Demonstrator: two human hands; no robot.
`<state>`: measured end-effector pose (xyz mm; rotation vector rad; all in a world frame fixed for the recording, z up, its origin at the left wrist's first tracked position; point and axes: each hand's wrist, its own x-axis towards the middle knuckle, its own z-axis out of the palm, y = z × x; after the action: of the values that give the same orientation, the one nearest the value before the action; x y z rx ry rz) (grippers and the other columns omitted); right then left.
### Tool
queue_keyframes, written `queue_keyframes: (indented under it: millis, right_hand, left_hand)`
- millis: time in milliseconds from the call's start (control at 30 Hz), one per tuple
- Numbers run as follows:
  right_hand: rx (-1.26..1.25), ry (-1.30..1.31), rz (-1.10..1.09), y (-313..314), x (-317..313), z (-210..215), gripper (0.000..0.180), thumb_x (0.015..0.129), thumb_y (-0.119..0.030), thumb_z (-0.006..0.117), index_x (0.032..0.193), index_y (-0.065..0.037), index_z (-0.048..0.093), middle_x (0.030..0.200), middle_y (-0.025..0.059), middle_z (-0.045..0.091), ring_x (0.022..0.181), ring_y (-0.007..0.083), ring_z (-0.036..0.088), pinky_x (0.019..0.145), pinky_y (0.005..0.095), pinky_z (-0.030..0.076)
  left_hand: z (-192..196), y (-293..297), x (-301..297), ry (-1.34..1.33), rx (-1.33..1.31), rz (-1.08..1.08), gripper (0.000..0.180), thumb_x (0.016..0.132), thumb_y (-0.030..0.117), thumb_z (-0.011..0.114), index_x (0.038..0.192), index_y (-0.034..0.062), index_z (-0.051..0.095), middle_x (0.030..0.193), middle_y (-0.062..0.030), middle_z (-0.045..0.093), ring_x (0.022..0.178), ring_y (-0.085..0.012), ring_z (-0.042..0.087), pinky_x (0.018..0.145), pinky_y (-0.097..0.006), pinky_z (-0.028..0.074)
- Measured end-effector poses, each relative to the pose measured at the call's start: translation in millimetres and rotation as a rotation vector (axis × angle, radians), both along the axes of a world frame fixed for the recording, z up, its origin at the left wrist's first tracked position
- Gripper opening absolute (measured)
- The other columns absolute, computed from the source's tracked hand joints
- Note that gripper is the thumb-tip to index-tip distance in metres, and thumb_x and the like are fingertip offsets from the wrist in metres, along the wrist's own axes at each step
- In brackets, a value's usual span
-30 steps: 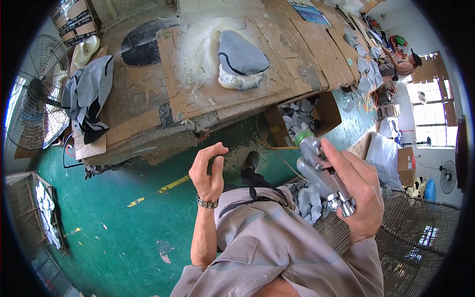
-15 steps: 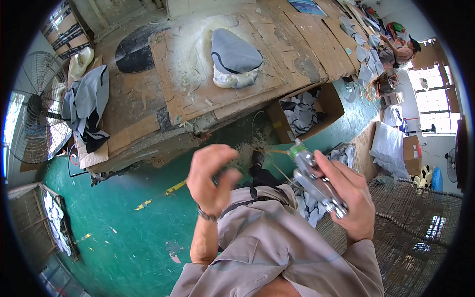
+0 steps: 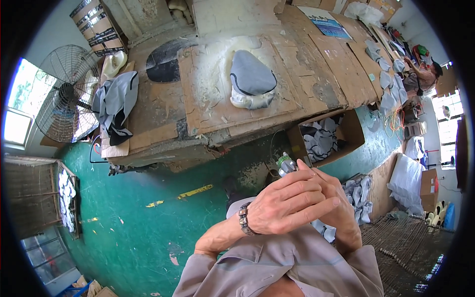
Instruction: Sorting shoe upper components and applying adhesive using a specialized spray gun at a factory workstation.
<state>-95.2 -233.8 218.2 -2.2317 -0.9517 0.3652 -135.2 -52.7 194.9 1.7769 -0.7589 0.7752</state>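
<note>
A metal spray gun with a green ring near its tip is held out in front of my chest, nozzle toward the bench. My right hand is wrapped round its body. Across it lies my left hand, its fingers curved over the gun and the right hand; its thumb is out of sight. Most of the gun is hidden beneath both hands. Beyond them, on the workbench, a grey cloth-covered, saddle-shaped cushion rests on a whitish block.
A cardboard box of grey cloth pieces stands below the bench edge. Grey covers lie at the bench's left end beside a large fan. Another person is at the far right. Heaped cloth pieces lie right of me.
My left hand has swung right and come over the right hand and the spray gun. The gun has shifted slightly left and is more covered. The view has turned, moving the bench rightward.
</note>
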Motion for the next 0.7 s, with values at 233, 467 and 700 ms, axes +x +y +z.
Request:
queue_keyframes:
  millis: [233, 467, 700]
  right_hand:
    - [0.003, -0.081, -0.018, -4.3, 9.5, 13.7, 0.077, 0.079, -0.009, 0.071, 0.148, 0.005, 0.041, 0.107, 0.0183, 0.064, 0.093, 0.0375, 0.065, 0.079, 0.0426, 0.054]
    - [-0.047, -0.203, -0.186, 35.9, -2.9, 56.8, 0.072, 0.072, 0.009, 0.060, 0.144, 0.004, 0.051, 0.104, 0.0203, 0.066, 0.089, 0.0380, 0.067, 0.080, 0.0394, 0.053]
    - [-0.107, -0.240, -0.169, 53.7, -30.4, 62.7, 0.069, 0.072, -0.001, 0.064, 0.140, 0.008, 0.055, 0.091, 0.0184, 0.066, 0.080, 0.0306, 0.068, 0.075, 0.0365, 0.053]
  left_hand:
    - [-2.9, 0.7, 0.6, -0.101, 0.027, -0.006, 0.041, 0.085, 0.015, 0.070, 0.126, 0.0113, 0.065, 0.120, -0.0112, 0.071, 0.117, -0.0320, 0.065, 0.104, -0.049, 0.051]
    - [-50.6, 43.7, -18.9, 0.067, -0.229, 0.135, 0.031, 0.095, 0.019, 0.068, 0.120, 0.0010, 0.066, 0.120, -0.0179, 0.072, 0.120, -0.0395, 0.064, 0.101, -0.051, 0.050]
    - [-111.0, 92.2, -38.5, 0.295, -0.178, 0.440, 0.025, 0.098, 0.021, 0.066, 0.108, -0.0021, 0.068, 0.100, -0.0133, 0.075, 0.100, -0.0338, 0.071, 0.088, -0.042, 0.055]
